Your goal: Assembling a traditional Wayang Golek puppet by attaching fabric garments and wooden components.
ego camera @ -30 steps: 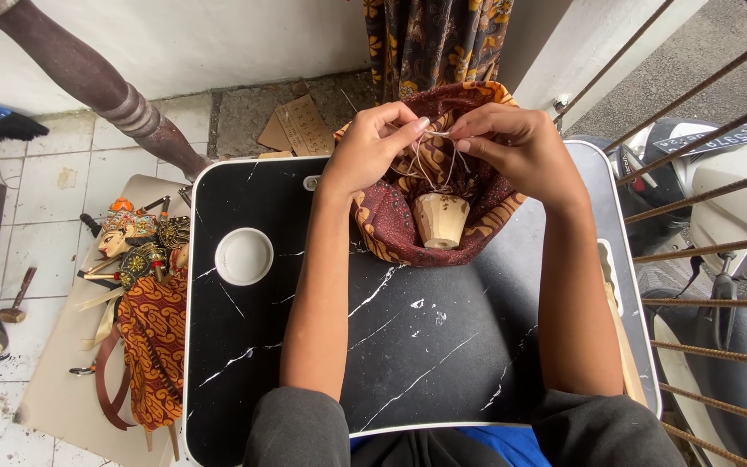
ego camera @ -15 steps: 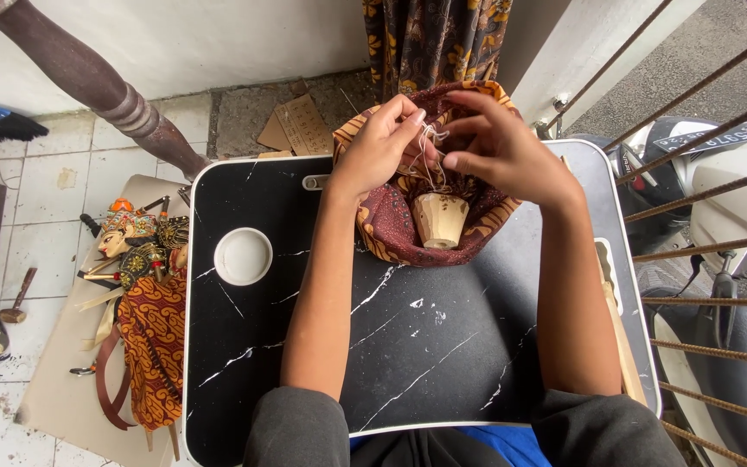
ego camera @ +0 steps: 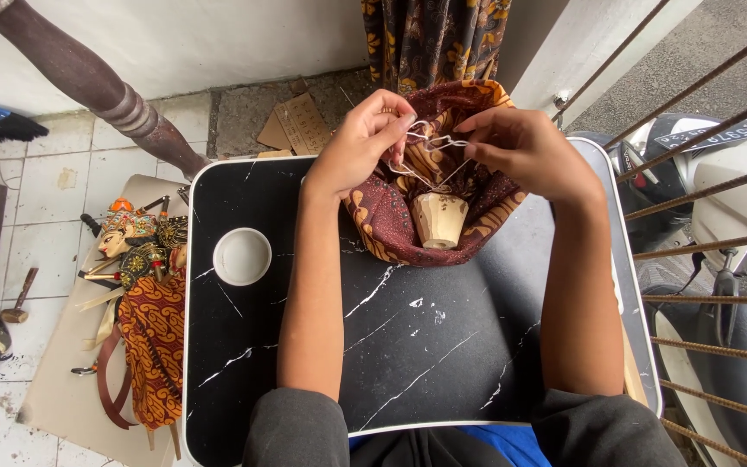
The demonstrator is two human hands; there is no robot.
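Pinching thin white string at upper centre: left hand, right hand, both grasping it above maroon batik cloth cradling pale wooden cup-shaped piece. Round white dish mid-left on black marble-pattern tray table, contents indiscernible.

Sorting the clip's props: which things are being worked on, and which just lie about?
In hand: left hand, right hand, white string, batik cloth, wooden cup-shaped piece.
Lying about: white round lid, wayang puppet, small hammer, cardboard scraps.
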